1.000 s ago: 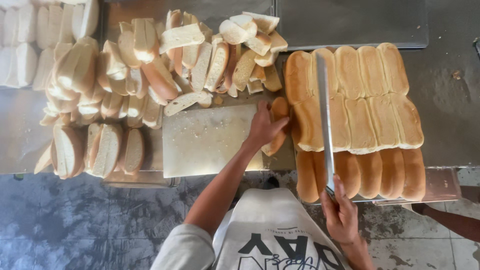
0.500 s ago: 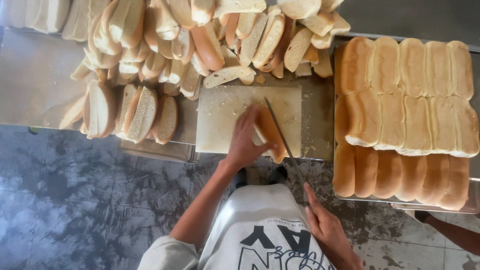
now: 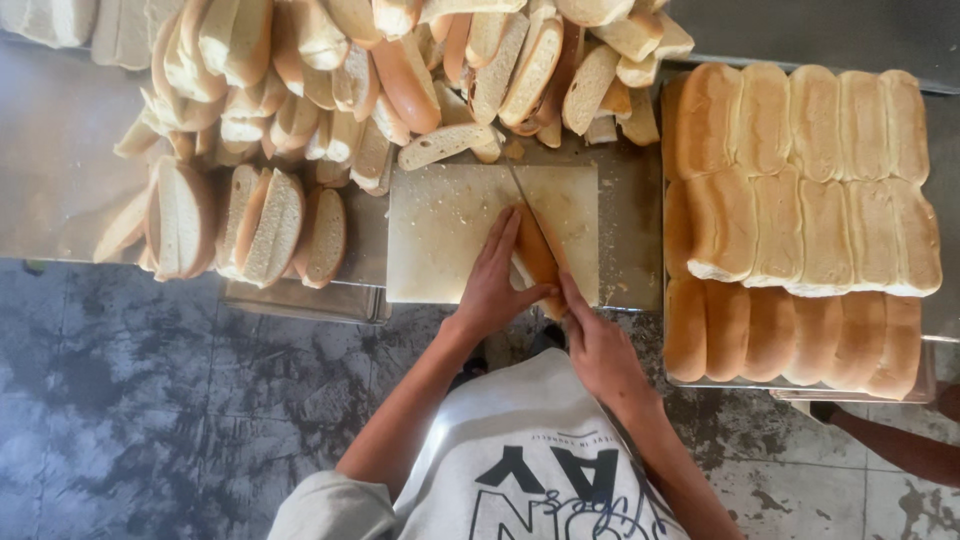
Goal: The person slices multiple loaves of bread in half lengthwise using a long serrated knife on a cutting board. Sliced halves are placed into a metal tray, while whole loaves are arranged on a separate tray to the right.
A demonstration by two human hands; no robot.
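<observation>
A long brown bread roll [image 3: 534, 252] lies on a pale cutting board [image 3: 440, 230] at the table's near edge. My left hand [image 3: 492, 283] lies flat on the roll's left side and holds it down. My right hand [image 3: 595, 345] grips the handle of a long knife [image 3: 535, 215], whose blade runs lengthwise along the roll's top. The handle is hidden inside my fist.
A heap of split rolls [image 3: 330, 80] covers the metal table [image 3: 60, 180] behind and left of the board. A tray [image 3: 925, 370] of joined whole rolls [image 3: 800, 210] stands to the right. Another person's arm [image 3: 900, 440] shows at the lower right.
My left hand has carried a roll from the tray to the cutting board and pressed it down. My right hand has brought the knife from over the tray onto that roll.
</observation>
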